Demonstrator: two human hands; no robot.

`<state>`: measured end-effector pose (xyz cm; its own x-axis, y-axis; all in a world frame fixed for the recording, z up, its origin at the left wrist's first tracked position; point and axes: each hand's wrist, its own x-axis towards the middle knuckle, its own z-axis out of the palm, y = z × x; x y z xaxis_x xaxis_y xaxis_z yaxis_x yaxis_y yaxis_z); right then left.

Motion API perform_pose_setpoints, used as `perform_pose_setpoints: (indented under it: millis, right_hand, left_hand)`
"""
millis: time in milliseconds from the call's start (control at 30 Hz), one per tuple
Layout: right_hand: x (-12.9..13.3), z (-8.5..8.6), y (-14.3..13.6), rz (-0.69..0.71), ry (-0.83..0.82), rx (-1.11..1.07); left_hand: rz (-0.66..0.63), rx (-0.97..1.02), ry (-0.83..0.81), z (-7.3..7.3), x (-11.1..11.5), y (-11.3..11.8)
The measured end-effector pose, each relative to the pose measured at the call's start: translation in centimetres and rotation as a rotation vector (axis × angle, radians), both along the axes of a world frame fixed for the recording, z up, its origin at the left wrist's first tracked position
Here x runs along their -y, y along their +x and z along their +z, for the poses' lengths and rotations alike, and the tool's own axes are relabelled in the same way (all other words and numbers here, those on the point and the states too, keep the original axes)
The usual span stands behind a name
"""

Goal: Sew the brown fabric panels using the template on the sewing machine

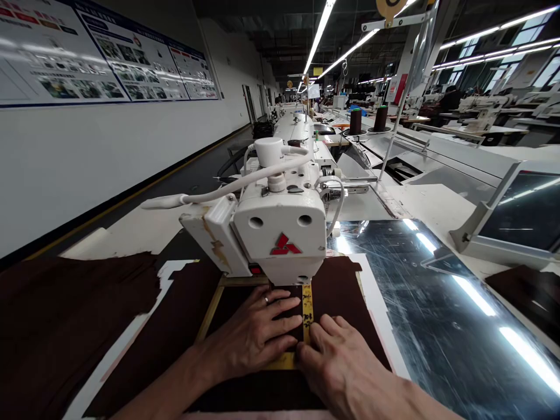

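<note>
My left hand (258, 329), a ring on one finger, lies flat with its fingers stretched over dark brown fabric (335, 289) below the sewing machine head (280, 219). Its fingertips reach a yellow strip (308, 303) with handwritten marks. To the right of that strip, my right hand (339, 359) is closed, its fingers curled down and thumb pressed close at the strip's lower end. Whatever its fingertips pinch is hidden. Yellow edging frames the fabric under my left hand, and a white sheet (376, 303) borders the fabric on the right. The machine head covers the needle area.
More brown fabric (114, 297) spreads at the left. A shiny metal table plate (441, 315) extends to the right, beside a tilted screen (525, 210). Dark thread cones (355, 122) stand behind the machine, whose white cable (227, 188) crosses above its head.
</note>
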<state>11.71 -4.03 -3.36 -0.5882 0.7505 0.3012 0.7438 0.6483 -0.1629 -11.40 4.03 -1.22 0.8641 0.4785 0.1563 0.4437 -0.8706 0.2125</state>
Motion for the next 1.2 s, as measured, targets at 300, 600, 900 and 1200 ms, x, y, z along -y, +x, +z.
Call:
perform_pose_setpoints:
  millis: [300,600,900,1200]
  right_hand:
    - [-0.1,0.4,0.0,0.012,-0.013,0.013]
    - [0.1,0.5,0.0,-0.011,-0.008,0.028]
    - [-0.3,0.4,-0.1,-0.044,0.027,0.018]
    - [-1.1,0.9,0.0,-0.034,-0.023,0.043]
  left_hand:
    - [-0.002,-0.049,-0.002,0.1,-0.1,0.0]
    - [0.008,-0.046,-0.006,0.2,0.0,0.1]
    - [-0.003,-0.04,0.003,0.2,-0.5,0.0]
    - [-0.051,-0.093,0.006,0.6,0.9,-1.7]
